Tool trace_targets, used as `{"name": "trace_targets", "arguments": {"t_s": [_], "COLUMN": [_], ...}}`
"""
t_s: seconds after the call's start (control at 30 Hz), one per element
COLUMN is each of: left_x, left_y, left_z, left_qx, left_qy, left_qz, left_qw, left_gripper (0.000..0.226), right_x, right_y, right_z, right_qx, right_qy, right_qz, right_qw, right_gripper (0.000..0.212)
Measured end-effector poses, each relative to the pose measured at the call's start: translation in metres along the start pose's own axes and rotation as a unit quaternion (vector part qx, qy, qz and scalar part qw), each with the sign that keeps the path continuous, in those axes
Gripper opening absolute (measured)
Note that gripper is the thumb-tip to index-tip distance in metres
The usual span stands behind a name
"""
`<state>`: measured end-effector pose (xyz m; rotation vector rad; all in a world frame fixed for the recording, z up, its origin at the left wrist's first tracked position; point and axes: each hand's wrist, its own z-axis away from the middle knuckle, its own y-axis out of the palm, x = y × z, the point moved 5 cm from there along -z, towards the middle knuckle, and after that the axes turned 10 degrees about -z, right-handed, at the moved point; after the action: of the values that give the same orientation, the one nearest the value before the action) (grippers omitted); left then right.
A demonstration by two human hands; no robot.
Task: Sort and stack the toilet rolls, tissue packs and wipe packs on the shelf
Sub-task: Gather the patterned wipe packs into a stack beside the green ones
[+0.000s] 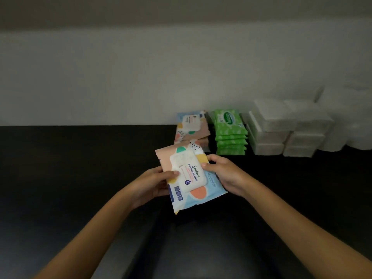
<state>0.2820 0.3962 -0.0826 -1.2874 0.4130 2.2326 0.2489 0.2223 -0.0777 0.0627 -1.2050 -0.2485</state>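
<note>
A colourful pack of wet wipes [198,193] with a white lid is held above the dark shelf [80,168] in both hands. My left hand [153,184] grips its left edge, thumb on the lid. My right hand [223,174] grips its right edge, thumb on top. Behind it, against the wall, stands a stack of matching colourful wipe packs [191,127]. To the right come a stack of green wipe packs [230,133], then stacked white tissue packs [281,129], then white toilet rolls [350,125] at the far right.
A pale wall [141,77] runs along the back of the shelf. The dark surface stretches left of the stacks. A darker recess [191,248] lies below, between my forearms.
</note>
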Motion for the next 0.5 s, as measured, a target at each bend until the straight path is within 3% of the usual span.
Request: {"name": "trace_targets", "arguments": {"t_s": [0.17, 0.27, 0.5], "left_x": [-0.019, -0.033, -0.065], "left_y": [-0.046, -0.058, -0.064], "left_z": [-0.009, -0.022, -0.069], "left_qx": [-0.048, -0.076, -0.105], "left_qy": [0.026, 0.049, 0.076], "left_qz": [0.039, 0.067, 0.092], "left_qw": [0.998, 0.994, 0.987], "left_gripper": [0.031, 0.033, 0.047], "right_x": [0.015, 0.028, 0.063], "right_y": [0.036, 0.046, 0.033], "right_z": [-0.033, -0.052, -0.098], "right_qx": [-0.035, -0.059, -0.180], "right_qy": [-0.041, -0.056, -0.084], "right_qz": [-0.037, -0.049, 0.074], "right_qw": [0.998, 0.996, 0.977], "right_gripper": [0.011, 0.016, 0.026]}}
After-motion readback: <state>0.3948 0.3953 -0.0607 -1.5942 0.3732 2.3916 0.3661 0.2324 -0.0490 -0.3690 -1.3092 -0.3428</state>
